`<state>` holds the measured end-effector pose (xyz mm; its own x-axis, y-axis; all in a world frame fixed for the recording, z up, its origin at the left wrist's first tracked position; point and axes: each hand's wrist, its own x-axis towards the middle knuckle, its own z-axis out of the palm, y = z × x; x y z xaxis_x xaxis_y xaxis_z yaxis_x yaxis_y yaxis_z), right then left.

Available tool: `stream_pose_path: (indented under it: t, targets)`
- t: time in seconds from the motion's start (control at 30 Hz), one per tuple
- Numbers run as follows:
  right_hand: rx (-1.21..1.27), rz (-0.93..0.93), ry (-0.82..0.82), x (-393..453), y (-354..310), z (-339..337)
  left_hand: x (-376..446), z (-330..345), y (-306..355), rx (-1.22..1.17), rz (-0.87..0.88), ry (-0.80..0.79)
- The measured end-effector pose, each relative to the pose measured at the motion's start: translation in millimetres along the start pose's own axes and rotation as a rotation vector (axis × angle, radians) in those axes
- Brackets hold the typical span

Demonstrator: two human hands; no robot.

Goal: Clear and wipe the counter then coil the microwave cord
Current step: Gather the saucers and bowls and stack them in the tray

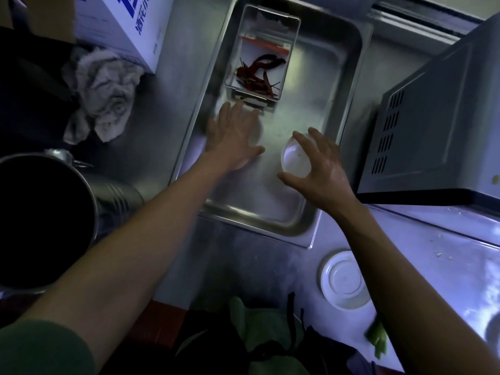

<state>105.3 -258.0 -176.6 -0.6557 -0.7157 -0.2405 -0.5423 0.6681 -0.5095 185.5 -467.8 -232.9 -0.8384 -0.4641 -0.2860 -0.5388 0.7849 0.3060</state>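
A steel tray [349,77] lies on the metal counter [243,266]. In its far end stands a clear plastic box [293,36] with dried red chillies [259,70]. My left hand [232,133] is spread flat over the tray, fingertips near the box's near end, blurred. My right hand [322,169] hovers with fingers spread around a small white bowl [295,158] inside the tray; whether it touches the bowl I cannot tell. A white dish [343,280] sits upside down on the counter in front of the tray. The microwave [438,125] stands at right; its cord is hidden.
A crumpled grey cloth [104,90] lies left of the tray beside a white carton [130,25]. A large steel pot [46,220] stands at the near left. Green scraps [377,339] lie at the counter's front right edge. A black bag with greens [257,339] sits below.
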Motion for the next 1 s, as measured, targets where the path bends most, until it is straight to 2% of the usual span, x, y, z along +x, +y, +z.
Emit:
stream_pose_path:
  t: [0.2,0.5,0.67,1.0]
  targets:
    - [-0.014,-0.020,0.014,21.9,-2.3,7.1,-3.4,-3.8,-6.6,0.036,0.019,-0.070]
    - [-0.051,-0.145,0.039,62.6,-55.4,29.3,-63.1,-28.1,-49.0,0.085,0.009,0.214]
    - [-0.145,-0.200,-0.004,78.6,-79.8,56.2,-74.0,-28.0,-67.2,0.044,-0.080,0.125]
    - [-0.407,-0.212,-0.045,93.2,-70.4,105.3,-75.3,-22.6,-71.0,-0.041,-0.049,0.213]
